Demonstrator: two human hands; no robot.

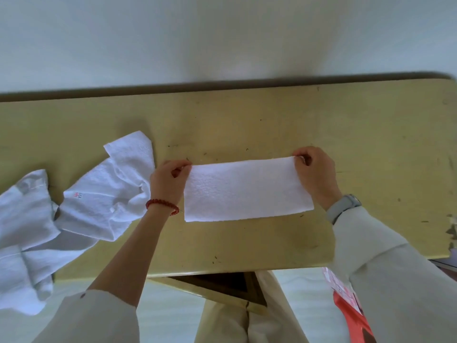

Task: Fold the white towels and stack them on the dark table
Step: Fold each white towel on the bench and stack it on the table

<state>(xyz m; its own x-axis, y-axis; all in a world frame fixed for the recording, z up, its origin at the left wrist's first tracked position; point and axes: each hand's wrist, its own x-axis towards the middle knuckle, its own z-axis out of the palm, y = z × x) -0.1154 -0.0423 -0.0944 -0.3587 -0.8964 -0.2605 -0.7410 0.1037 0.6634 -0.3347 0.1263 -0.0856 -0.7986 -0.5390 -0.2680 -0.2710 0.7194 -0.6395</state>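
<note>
— Where's the towel you're working on?

— The folded white towel (247, 189) lies as a long strip in the middle of the counter (346, 134), its long side running along the counter's length and its near edge well short of the counter's near edge. My left hand (170, 181) pinches the far left corner and my right hand (314, 174) pinches the far right corner, each with thumb and fingertips closed on the cloth.

— How does it feel, do you reckon?

— Light and limp, I'd judge. It's soft terry, with no stiffness of its own. The strip looks flat and doubled over, so it keeps its shape only while it rests on the counter or hangs stretched between my two hands. It isn't slippery; the nap should grip my fingers well enough.

— So where do you take hold?

— At the corners, as I have it now. Held at one point only, it would sag and the layers would slide apart. For the next fold I'd keep both layers pinched together at each end.

— And the rest?

— The heap of unfolded towels (74, 201) sits at the counter's left end, spilling over the near left edge. One shows a small red mark. They're crumpled, so each will need shaking out and finding its corners first.
</note>
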